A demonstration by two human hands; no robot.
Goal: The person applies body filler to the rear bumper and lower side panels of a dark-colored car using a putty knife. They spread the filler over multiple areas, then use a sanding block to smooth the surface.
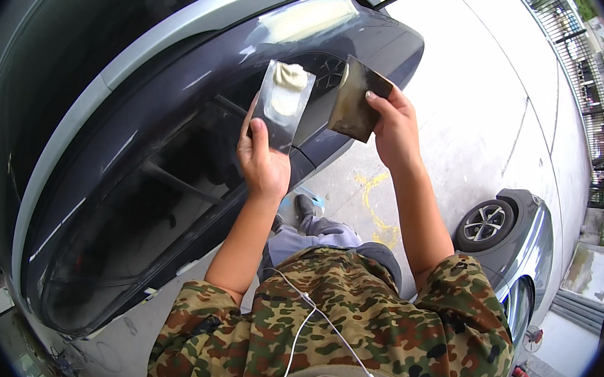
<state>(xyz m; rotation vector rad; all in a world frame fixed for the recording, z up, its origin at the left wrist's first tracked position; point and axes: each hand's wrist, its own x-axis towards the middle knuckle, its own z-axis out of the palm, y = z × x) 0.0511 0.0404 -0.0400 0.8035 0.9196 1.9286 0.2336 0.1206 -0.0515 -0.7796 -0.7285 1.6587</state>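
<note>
My left hand [267, 171] grips a flat grey rectangular plate [278, 136], the thumb lying along its near edge. A thick dab of cream body filler [291, 77] sits at the plate's far end, with a smear below it. Just to the right, my right hand [398, 131] pinches a dark, stained flat spreader [353, 97] between thumb and fingers. The two tools are apart. Beyond them, a pale cream patch of filler [309, 20] covers part of the dark car's [203, 79] upper bodywork.
The dark car fills the left side, its silver roof rail [99, 90] curving along the top. Another car with a front wheel [486, 225] stands at right on the concrete floor [457, 109]. A metal fence [577, 59] runs at the far right. White earphone cords [313, 306] hang over my camouflage shirt.
</note>
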